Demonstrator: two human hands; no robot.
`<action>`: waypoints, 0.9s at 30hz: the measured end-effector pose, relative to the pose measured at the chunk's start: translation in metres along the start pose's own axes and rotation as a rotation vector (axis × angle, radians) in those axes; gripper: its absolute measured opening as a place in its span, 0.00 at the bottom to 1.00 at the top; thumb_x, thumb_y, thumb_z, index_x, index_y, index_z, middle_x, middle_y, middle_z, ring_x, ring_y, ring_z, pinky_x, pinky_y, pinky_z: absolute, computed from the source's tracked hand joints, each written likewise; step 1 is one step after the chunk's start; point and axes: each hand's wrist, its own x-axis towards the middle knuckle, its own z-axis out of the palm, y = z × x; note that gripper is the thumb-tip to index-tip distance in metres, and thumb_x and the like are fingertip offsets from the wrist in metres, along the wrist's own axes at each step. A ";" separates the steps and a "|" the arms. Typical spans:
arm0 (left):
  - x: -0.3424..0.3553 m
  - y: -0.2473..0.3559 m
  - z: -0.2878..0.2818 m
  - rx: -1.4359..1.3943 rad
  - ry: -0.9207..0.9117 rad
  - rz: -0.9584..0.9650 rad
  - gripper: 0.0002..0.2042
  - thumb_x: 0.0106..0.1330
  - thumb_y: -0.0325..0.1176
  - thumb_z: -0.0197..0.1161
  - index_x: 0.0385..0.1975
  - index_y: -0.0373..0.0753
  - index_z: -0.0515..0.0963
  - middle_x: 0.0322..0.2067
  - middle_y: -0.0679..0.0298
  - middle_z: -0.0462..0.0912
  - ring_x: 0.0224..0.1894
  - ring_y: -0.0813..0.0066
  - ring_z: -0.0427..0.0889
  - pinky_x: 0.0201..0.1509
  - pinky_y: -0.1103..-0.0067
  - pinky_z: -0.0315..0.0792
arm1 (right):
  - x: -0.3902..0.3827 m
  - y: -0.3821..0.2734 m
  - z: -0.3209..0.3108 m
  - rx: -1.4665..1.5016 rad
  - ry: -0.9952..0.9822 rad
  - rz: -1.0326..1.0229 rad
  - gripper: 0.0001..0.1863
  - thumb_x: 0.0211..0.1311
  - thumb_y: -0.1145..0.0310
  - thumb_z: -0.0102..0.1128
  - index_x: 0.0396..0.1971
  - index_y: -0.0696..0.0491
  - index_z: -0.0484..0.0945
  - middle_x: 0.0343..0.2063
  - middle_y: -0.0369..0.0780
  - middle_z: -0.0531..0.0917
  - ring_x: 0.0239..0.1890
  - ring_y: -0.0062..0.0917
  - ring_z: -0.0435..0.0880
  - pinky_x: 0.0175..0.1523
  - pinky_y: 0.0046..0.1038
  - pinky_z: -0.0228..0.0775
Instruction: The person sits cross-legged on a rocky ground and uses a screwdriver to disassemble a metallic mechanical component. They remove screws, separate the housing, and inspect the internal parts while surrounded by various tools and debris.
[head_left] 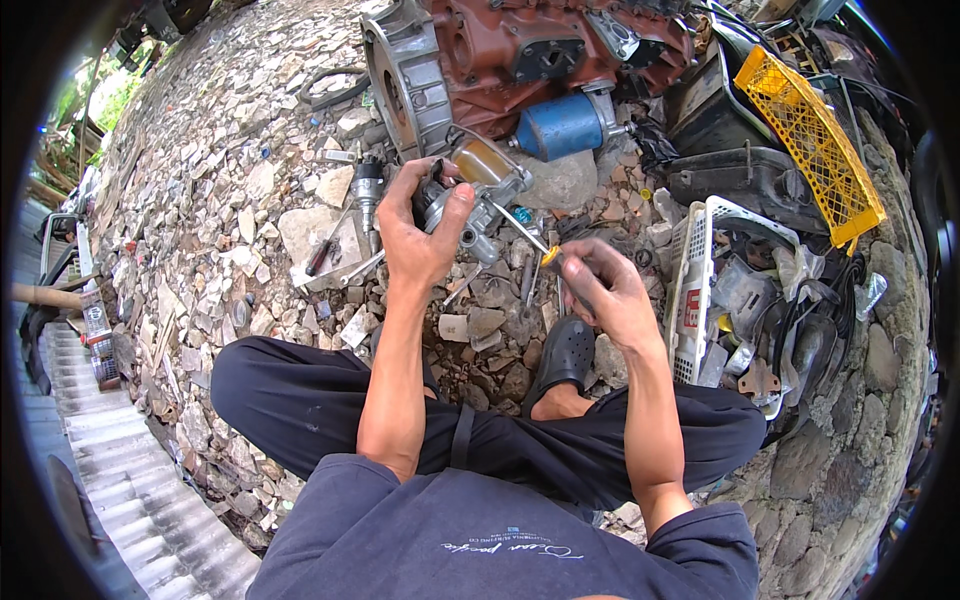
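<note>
My left hand (pixel 418 235) is wrapped round a grey metal pump-like part (pixel 482 218), holding it above the rubble between my knees. An amber see-through bowl (pixel 475 160) with a wire bail sits at the part's far side. In my right hand (pixel 612 290) is a screwdriver (pixel 549 256) with a yellow collar, its handle mostly hidden by my fingers. Its shaft slants up and left to the metal part; the exact contact of its tip is too small to tell.
Ahead stands a red-brown engine block (pixel 500 75) with a blue cylindrical canister (pixel 560 128). A white basket (pixel 690 290) of loose parts and a yellow crate panel (pixel 800 130) lie right. On the left, a metal cylindrical part (pixel 367 190) and a dark-handled screwdriver (pixel 322 255) rest on stones.
</note>
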 end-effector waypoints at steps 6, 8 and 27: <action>0.001 0.004 0.002 0.010 0.008 0.006 0.14 0.60 0.36 0.69 0.39 0.32 0.78 0.33 0.63 0.80 0.37 0.77 0.77 0.46 0.79 0.70 | 0.001 -0.001 0.002 -0.481 0.190 -0.524 0.19 0.49 0.72 0.74 0.40 0.59 0.75 0.31 0.44 0.80 0.33 0.32 0.84 0.42 0.30 0.75; 0.000 0.005 0.003 -0.007 0.018 -0.040 0.15 0.60 0.36 0.69 0.39 0.32 0.78 0.33 0.63 0.80 0.37 0.78 0.77 0.46 0.79 0.71 | 0.001 0.001 0.005 -0.603 0.275 -0.576 0.18 0.53 0.70 0.72 0.40 0.59 0.76 0.30 0.44 0.80 0.31 0.35 0.83 0.41 0.31 0.75; 0.000 -0.004 0.001 -0.012 0.026 -0.003 0.14 0.62 0.38 0.67 0.39 0.32 0.78 0.33 0.65 0.80 0.38 0.78 0.76 0.47 0.80 0.69 | -0.004 -0.001 0.018 -0.609 0.341 -0.628 0.09 0.60 0.73 0.65 0.38 0.59 0.79 0.29 0.43 0.82 0.27 0.35 0.84 0.32 0.31 0.74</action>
